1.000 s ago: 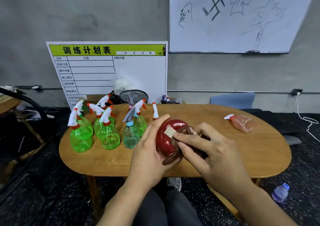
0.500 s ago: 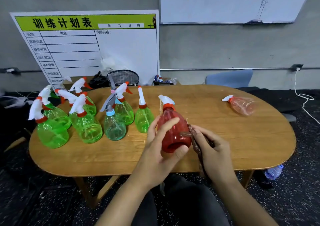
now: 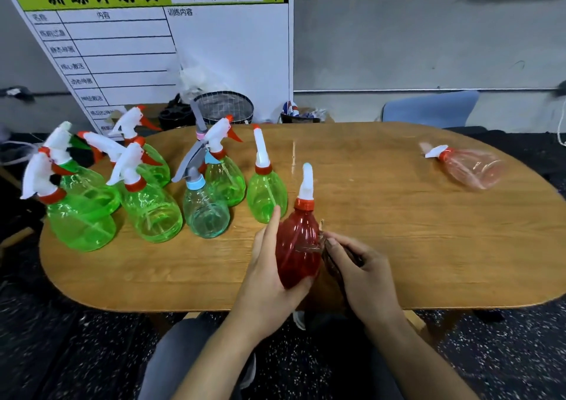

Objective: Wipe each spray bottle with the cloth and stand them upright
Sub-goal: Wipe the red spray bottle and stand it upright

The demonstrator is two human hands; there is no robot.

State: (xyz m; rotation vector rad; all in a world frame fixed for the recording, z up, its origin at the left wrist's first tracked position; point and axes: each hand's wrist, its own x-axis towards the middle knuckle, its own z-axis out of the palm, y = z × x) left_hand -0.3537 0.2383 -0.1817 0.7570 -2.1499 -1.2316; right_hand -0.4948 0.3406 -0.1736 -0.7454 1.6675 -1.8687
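Note:
A red spray bottle [image 3: 298,243] with a white nozzle stands upright near the front edge of the wooden table [image 3: 398,231]. My left hand [image 3: 269,280] grips its left side and base. My right hand [image 3: 364,274] pinches a dark brown cloth [image 3: 332,265] against the bottle's right side; most of the cloth is hidden by the hand. Several green spray bottles [image 3: 147,213] stand upright in a group on the table's left part. A pale pink spray bottle [image 3: 468,167] lies on its side at the far right.
A training-plan board [image 3: 153,47] leans against the wall behind the table. A wire basket [image 3: 225,107] and small clutter sit behind the table's far edge. A blue chair back [image 3: 428,109] stands at the far right. Dark speckled floor surrounds the table.
One second ago the red bottle was tilted with its base toward me while being wiped. It now stands upright on the table, farther forward. The camera has tipped down and closer.

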